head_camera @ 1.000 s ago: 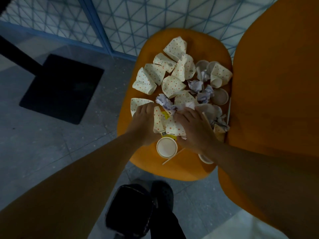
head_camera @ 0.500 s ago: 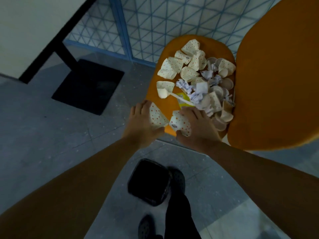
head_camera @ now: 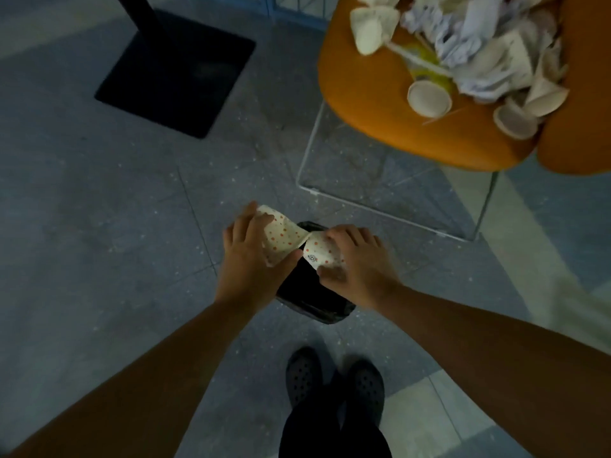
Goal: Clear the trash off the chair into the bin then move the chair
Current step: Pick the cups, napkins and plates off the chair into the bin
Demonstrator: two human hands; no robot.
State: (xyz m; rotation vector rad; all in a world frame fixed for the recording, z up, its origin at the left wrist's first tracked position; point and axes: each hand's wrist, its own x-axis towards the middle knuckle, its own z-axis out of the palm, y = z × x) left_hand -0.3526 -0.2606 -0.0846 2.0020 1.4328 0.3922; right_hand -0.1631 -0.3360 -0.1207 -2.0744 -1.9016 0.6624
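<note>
A small black bin (head_camera: 314, 299) stands on the floor just ahead of my feet. Both hands hover over its mouth. My left hand (head_camera: 253, 262) grips a crushed dotted paper cup (head_camera: 279, 238). A second dotted paper cup (head_camera: 322, 252) is held in my right hand (head_camera: 357, 267). The orange chair (head_camera: 373, 104) sits at the upper right, its seat heaped with trash (head_camera: 479, 61): crumpled paper, flattened cups, round lids and a stir stick. The chair's thin white wire legs (head_camera: 390, 213) reach the floor beside the bin.
A black square table base (head_camera: 175, 74) with its post stands on the grey tiled floor at the upper left. My dark shoes (head_camera: 334, 381) are right behind the bin. A blue-framed wire partition runs along the top edge.
Both hands lifted a dotted cup each off the chair seat and carried them back and down to above the bin. The view has tilted down toward the floor.
</note>
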